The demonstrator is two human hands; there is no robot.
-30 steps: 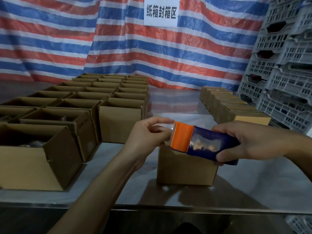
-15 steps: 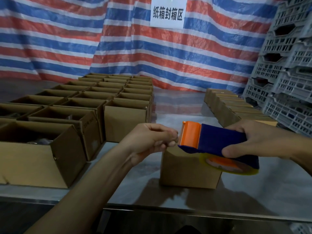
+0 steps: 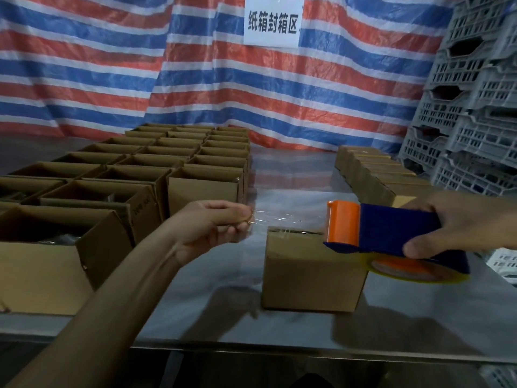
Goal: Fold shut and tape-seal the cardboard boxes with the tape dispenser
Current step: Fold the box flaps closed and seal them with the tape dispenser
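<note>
Steel table (image 3: 223,317): beneath both hands.
Open cartons (image 3: 140,175): massed beyond left hand (image 3: 215,228).
Closed cardboard box (image 3: 310,273): between hands, below them.
Tape dispenser (image 3: 397,231): gripped in right hand (image 3: 461,222), over box top.
Clear tape (image 3: 268,221): pinched by left fingertips, stretched to dispenser.

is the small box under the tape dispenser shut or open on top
Shut: the small brown cardboard box shows a flat closed top with no flaps standing, unlike the open-topped cardboard boxes at left.

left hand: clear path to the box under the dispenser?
Probably yes: left hand sits just left of the closed box, with only the clear tape it pinches stretched between. That hand is occupied, though.
</note>
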